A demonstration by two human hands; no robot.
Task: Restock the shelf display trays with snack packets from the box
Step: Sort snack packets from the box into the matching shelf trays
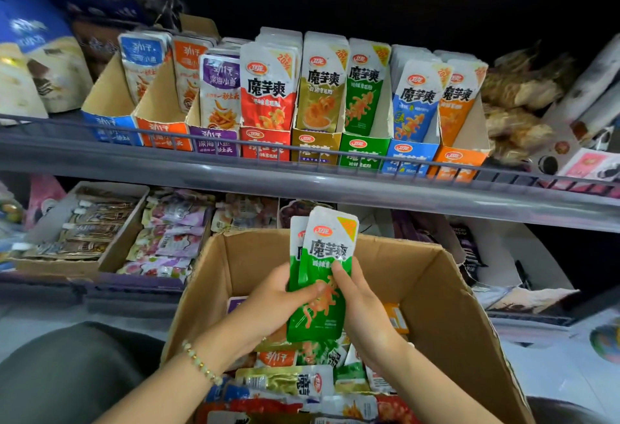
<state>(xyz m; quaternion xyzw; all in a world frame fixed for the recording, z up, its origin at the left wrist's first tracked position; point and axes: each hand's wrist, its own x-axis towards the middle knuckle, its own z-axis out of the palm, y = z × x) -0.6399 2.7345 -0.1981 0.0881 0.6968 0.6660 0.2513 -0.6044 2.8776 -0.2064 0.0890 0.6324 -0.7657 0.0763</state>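
Observation:
Both hands hold a small stack of green snack packets (327, 255) upright above the open cardboard box (446, 292). My left hand (278, 302) grips the stack from the left with the thumb across the front. My right hand (362, 309) grips its right edge. Inside the box lie several loose packets (302, 383) in red, gold, green and blue. On the upper shelf stands a row of display trays; the green tray (362, 150) holds matching green packets (365, 87) and sits between the gold tray (315, 146) and the blue tray (409, 158).
A grey wire rail (201, 141) runs along the front of the upper shelf. Red (265, 145), orange (456, 163) and purple (216, 143) trays flank the row. The lower shelf holds trays of other snacks (167, 239). A dark-clothed knee (67, 373) is at the lower left.

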